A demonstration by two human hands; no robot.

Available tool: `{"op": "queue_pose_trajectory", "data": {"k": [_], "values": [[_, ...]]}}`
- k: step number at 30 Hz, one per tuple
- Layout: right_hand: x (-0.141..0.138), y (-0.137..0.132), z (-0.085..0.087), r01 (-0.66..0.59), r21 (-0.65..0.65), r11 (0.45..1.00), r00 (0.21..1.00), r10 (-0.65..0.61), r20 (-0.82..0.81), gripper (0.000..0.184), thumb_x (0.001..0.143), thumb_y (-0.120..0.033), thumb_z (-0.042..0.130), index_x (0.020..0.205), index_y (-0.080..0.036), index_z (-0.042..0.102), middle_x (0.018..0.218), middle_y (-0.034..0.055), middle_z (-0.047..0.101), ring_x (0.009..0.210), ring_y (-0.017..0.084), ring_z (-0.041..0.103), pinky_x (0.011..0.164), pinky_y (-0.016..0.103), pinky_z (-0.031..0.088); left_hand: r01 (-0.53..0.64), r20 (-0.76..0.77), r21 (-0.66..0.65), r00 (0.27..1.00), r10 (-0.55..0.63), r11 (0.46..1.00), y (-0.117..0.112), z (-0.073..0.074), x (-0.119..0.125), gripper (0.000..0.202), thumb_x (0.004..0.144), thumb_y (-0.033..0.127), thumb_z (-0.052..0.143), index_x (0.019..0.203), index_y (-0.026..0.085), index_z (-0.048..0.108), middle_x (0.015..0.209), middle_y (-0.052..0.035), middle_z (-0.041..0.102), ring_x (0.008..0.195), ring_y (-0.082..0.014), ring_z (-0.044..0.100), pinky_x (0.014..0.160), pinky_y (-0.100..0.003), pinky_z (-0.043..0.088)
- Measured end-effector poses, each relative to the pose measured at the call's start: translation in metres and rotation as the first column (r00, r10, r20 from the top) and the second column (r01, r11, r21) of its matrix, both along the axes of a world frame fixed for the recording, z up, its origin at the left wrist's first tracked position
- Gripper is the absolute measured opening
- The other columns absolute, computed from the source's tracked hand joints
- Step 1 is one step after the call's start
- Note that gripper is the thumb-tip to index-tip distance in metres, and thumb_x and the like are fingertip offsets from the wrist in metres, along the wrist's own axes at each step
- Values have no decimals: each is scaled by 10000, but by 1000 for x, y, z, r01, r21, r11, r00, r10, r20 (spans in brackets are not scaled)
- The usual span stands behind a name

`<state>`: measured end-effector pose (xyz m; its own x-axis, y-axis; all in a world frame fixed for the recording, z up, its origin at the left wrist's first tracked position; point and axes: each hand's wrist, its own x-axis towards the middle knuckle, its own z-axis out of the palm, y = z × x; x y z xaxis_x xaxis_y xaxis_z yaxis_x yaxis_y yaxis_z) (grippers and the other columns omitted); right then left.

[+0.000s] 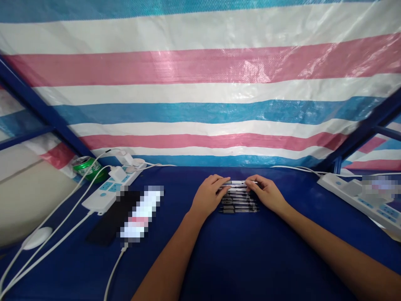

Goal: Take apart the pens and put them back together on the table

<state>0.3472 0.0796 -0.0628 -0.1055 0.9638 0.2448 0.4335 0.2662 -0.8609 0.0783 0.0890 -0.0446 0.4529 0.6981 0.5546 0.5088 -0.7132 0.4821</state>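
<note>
Several clear-barrelled pens (239, 202) with dark grips lie side by side in a row on the blue tabletop (232, 255). At the far end of that row, my left hand (210, 193) has its thumb and fingers closed around the left end of a pen (237, 182). The right end of the same pen is pinched between the thumb and fingers of my right hand (265, 193). Both hands rest low, close to the other pens. My fingers partly hide the pen ends, so I cannot tell whether more than one pen is held.
On the left stand a white power strip (94, 202) with plugs and cables, a green can (89, 169), and a lit, blurred phone (142, 213) beside a dark flat object (111, 221). Another power strip (344, 188) lies right. Striped sheeting (200, 113) hangs behind.
</note>
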Motion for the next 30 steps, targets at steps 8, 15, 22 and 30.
{"op": "queue_pose_trajectory", "data": {"k": [8, 15, 22, 30], "values": [[2, 1, 4, -31, -16, 999, 996, 30, -80, 446, 951, -661, 683, 829, -235, 734, 809, 33, 735, 777, 213, 666, 761, 338, 533, 26, -81, 45, 997, -22, 999, -1, -2, 1, 333, 1134, 371, 483, 1324, 241, 724, 1124, -54, 761, 1024, -218, 680, 1012, -417, 548], [4, 8, -6, -95, 51, 994, 977, 103, -189, 425, 830, -619, 845, 1013, -250, 743, 1033, 65, 765, 966, 249, 706, 914, 409, 568, 31, -111, 128, 994, -17, 991, 0, -2, 1, 305, 1125, 297, 506, 1344, 218, 703, 1140, -55, 757, 1049, -213, 674, 997, -399, 538], [0, 9, -5, -90, 88, 992, 996, 92, -14, 382, 915, -611, 755, 1040, -251, 777, 1094, 68, 778, 1029, 266, 710, 987, 451, 553, 34, -226, 211, 974, 15, 977, 3, -2, -4, 263, 1122, 326, 518, 1242, 217, 725, 1131, -61, 763, 1028, -226, 685, 927, -408, 516], [2, 6, 0, -133, 218, 967, 991, 126, 46, 326, 958, -515, 736, 1194, -292, 763, 1215, 72, 746, 1155, 272, 702, 1071, 472, 551, 53, -234, 208, 972, -3, 977, 6, 0, -3, 260, 1128, 311, 505, 1226, 193, 715, 1139, -60, 772, 1029, -221, 687, 923, -394, 508]]}}
